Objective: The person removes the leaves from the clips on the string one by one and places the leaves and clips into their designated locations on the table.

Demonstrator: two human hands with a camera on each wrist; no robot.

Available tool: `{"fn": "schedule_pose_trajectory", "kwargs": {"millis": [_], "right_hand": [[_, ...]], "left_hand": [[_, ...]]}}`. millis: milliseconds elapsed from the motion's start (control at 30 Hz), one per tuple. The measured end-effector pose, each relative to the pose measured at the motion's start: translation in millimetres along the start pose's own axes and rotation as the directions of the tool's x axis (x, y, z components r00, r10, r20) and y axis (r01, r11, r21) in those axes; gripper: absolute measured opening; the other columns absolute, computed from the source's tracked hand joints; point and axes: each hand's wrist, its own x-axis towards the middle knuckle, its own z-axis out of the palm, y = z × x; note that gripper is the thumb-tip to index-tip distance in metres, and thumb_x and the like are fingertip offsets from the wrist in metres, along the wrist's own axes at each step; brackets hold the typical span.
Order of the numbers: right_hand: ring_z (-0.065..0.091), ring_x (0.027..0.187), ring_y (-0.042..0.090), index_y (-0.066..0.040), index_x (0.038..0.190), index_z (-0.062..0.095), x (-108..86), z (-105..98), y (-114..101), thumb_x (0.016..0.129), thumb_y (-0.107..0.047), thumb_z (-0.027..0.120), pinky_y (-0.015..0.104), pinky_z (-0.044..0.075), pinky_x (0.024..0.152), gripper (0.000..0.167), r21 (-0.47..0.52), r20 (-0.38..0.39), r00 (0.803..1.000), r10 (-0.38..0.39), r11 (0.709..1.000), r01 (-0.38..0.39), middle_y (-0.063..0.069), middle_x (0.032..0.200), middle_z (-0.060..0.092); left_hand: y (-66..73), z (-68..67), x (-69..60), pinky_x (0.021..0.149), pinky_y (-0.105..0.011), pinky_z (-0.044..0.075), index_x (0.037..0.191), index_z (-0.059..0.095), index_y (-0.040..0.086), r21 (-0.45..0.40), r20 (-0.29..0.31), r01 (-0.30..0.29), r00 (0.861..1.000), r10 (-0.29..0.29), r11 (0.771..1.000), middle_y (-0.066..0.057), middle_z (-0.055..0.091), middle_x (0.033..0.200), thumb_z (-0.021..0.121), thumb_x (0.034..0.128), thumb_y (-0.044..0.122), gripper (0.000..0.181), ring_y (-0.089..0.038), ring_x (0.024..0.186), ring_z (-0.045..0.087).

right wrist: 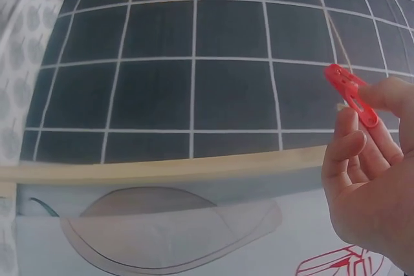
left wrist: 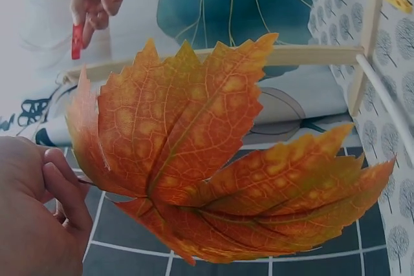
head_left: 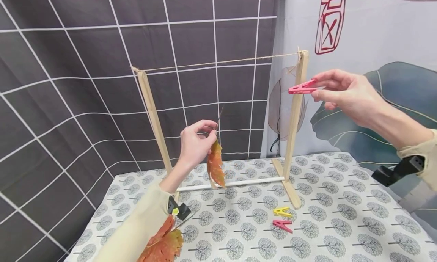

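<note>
My left hand (head_left: 198, 142) pinches an orange autumn leaf (head_left: 216, 165) by its thin dark stem, and the leaf hangs below the fingers. In the left wrist view the leaf (left wrist: 187, 134) spreads wide, orange with yellowish edges. Up at the right, my right hand (head_left: 351, 93) holds a red clothespin (head_left: 302, 87) between thumb and fingers, near the right wooden post (head_left: 295, 118). The right wrist view has this clothespin (right wrist: 352, 95) at the fingertips. A twine line (head_left: 218, 61) runs between the tops of the two posts, with nothing hanging on it.
On the tree-patterned tablecloth (head_left: 324, 201) lie a yellow clothespin (head_left: 282, 212) and another red clothespin (head_left: 282, 226). More orange leaves (head_left: 164, 243) lie near the left forearm. A white rod (head_left: 252, 182) joins the posts low down; the left wooden post (head_left: 154, 121) stands behind the left hand.
</note>
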Motion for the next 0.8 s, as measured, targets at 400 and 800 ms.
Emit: {"fn": "schedule_pose_trajectory", "kwargs": {"millis": [400, 800], "right_hand": [[0.061, 0.086, 0.012, -0.025, 0.120, 0.062, -12.2, 16, 27, 0.095, -0.007, 0.069, 0.026, 0.049, 0.062, 0.032, -0.068, 0.012, 0.999, 0.046, 0.997, -0.045, -0.013, 0.104, 0.072], [0.062, 0.081, 0.017, -0.022, 0.126, 0.060, -35.8, 20, 48, 0.095, -0.012, 0.070, 0.030, 0.050, 0.064, 0.034, -0.128, 0.038, 0.995, 0.097, 0.988, -0.091, -0.011, 0.104, 0.072]], "left_hand": [[-8.2, -22.9, -17.5, 0.037, -0.023, 0.045, 0.096, 0.075, 0.008, 0.077, -0.006, 0.004, 1.000, -0.004, 0.997, -0.005, 0.070, 0.081, 0.069, 0.0833, -0.002, 0.017, -0.012, 0.040, 0.054], [-17.9, -38.4, -37.7, 0.035, -0.020, 0.037, 0.100, 0.075, 0.004, 0.124, 0.055, 0.011, 0.998, -0.018, 0.992, -0.008, 0.068, 0.080, 0.067, 0.0835, -0.003, 0.019, -0.008, 0.038, 0.046]]}}
